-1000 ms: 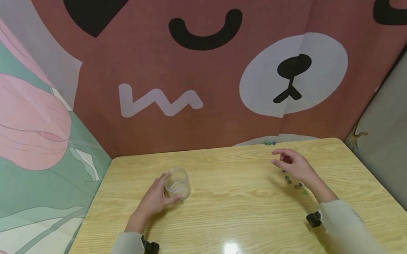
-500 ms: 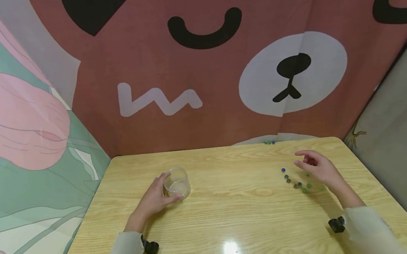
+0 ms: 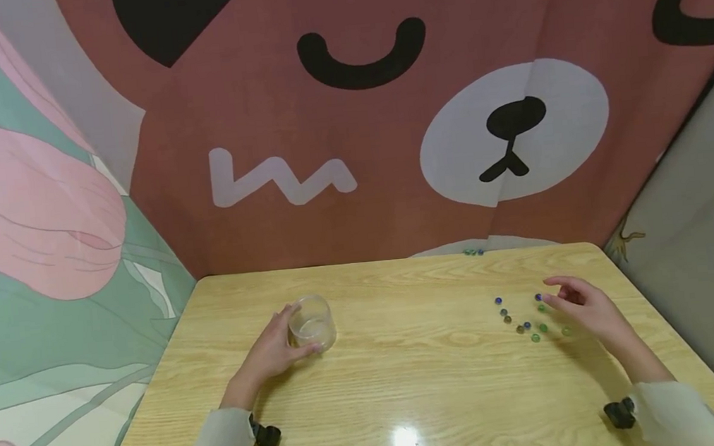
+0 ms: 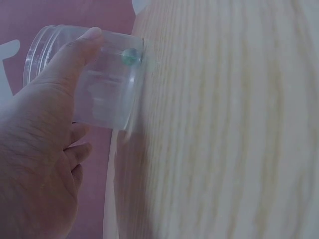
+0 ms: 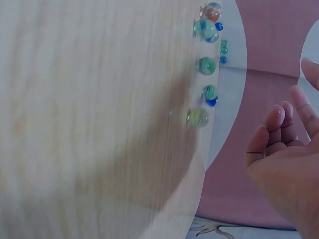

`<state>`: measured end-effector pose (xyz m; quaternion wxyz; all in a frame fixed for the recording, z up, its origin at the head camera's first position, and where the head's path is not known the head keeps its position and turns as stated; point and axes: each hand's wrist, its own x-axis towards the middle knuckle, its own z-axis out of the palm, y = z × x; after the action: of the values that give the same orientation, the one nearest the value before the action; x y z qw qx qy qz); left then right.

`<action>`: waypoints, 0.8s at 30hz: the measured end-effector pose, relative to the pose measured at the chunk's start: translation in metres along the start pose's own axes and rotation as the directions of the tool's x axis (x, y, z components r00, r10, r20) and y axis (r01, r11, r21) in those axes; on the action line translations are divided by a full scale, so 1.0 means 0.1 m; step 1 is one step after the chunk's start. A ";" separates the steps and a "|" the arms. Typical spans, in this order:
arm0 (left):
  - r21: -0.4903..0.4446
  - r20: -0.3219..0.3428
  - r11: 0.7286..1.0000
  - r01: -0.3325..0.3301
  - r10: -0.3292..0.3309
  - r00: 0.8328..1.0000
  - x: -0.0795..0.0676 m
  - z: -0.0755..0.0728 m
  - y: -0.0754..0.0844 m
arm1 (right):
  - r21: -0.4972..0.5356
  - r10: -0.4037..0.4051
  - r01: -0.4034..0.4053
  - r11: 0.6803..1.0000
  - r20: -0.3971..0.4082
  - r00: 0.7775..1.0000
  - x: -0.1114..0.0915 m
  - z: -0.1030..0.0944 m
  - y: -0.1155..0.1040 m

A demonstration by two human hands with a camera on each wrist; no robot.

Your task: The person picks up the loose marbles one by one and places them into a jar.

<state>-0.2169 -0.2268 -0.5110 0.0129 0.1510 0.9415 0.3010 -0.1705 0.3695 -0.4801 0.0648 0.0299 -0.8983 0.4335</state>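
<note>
One clear cylindrical plastic cup (image 3: 317, 323), left hand (image 3: 272, 347) gripping it, presumably for steadiness; round multicoloured glass marbles (image 5: 207, 65) beside right hand (image 3: 589, 309) (empty, fingers relaxed).

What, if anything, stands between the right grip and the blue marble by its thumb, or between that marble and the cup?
Nothing visible stands between the right grip and that blue marble. Toward the cup, another blue marble lies in line; the left grip holds the cup's far side.

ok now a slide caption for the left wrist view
Left hand holding a clear cup on the table, a green marble visible through its wall.
</note>
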 end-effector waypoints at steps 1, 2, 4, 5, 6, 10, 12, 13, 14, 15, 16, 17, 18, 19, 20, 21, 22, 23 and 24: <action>0.000 0.002 1.000 -0.001 0.001 1.000 0.00 0.00 0.00 | -0.007 0.001 -0.001 1.000 0.003 1.000 -0.02 -0.01 0.02; -0.001 0.003 1.000 0.000 0.000 1.000 0.00 0.01 -0.01 | -0.019 0.004 -0.004 1.000 0.003 1.000 -0.03 -0.02 0.04; 0.001 0.004 1.000 0.001 -0.001 1.000 0.00 0.01 -0.01 | -0.044 0.011 -0.011 0.999 0.003 1.000 -0.07 -0.04 0.07; 0.005 0.004 1.000 -0.002 0.002 1.000 0.00 0.01 -0.01 | -0.062 0.013 -0.013 0.998 0.006 1.000 -0.08 -0.05 0.09; 0.003 0.003 1.000 0.000 0.000 1.000 0.00 0.01 0.00 | -0.077 0.015 -0.014 0.997 0.013 1.000 -0.10 -0.07 0.10; 0.002 -0.001 1.000 0.001 -0.001 1.000 0.00 0.01 0.01 | -0.101 0.036 -0.032 0.994 0.037 0.999 -0.17 -0.13 0.15; -0.002 -0.002 1.000 0.000 0.000 1.000 0.00 0.01 0.01 | -0.107 0.049 -0.043 0.993 0.056 0.997 -0.20 -0.15 0.18; -0.003 -0.002 1.000 -0.002 0.002 1.000 0.00 0.01 0.01 | -0.104 0.058 -0.051 0.993 0.065 0.996 -0.21 -0.17 0.20; -0.006 -0.001 1.000 0.001 -0.001 1.000 0.00 0.01 0.01 | -0.108 0.067 -0.059 0.992 0.073 0.995 -0.22 -0.18 0.22; -0.007 0.000 1.000 0.002 -0.002 1.000 0.00 0.01 0.01 | -0.112 0.076 -0.066 0.991 0.086 0.993 -0.23 -0.20 0.24; -0.005 -0.001 1.000 -0.003 0.003 1.000 0.00 0.01 0.01 | -0.116 0.088 -0.076 0.990 0.098 0.991 -0.24 -0.21 0.26; -0.006 0.000 1.000 -0.001 0.001 1.000 0.00 0.01 0.01 | -0.119 0.101 -0.087 0.989 0.110 0.989 -0.25 -0.21 0.28; -0.007 0.001 1.000 0.003 -0.003 1.000 0.00 0.01 0.01 | -0.117 0.115 -0.101 0.988 0.121 0.986 -0.25 -0.22 0.29; -0.007 0.001 1.000 0.005 -0.005 1.000 0.00 0.01 0.01 | -0.118 0.129 -0.114 0.987 0.131 0.983 -0.26 -0.22 0.31; -0.006 0.002 1.000 0.006 -0.006 1.000 0.00 0.01 0.01 | -0.125 0.138 -0.121 0.985 0.138 0.981 -0.27 -0.23 0.33; -0.003 0.003 1.000 0.005 -0.005 1.000 0.00 0.01 0.01 | -0.131 0.145 -0.127 0.983 0.143 0.979 -0.28 -0.23 0.35; -0.003 0.005 1.000 0.005 -0.004 1.000 0.00 0.01 0.01 | -0.139 0.150 -0.130 0.982 0.145 0.978 -0.29 -0.23 0.36; -0.006 0.008 1.000 0.009 -0.009 1.000 0.00 0.01 0.01 | -0.146 0.154 -0.132 0.980 0.149 0.977 -0.29 -0.23 0.38; -0.006 0.008 1.000 0.008 -0.008 1.000 0.00 0.01 0.01 | -0.151 0.158 -0.135 0.979 0.154 0.975 -0.30 -0.23 0.39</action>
<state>-0.2167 -0.2256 -0.5115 0.0184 0.1485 0.9412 0.3029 -0.1432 0.4120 -0.5007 -0.0400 -0.0055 -0.9286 0.3690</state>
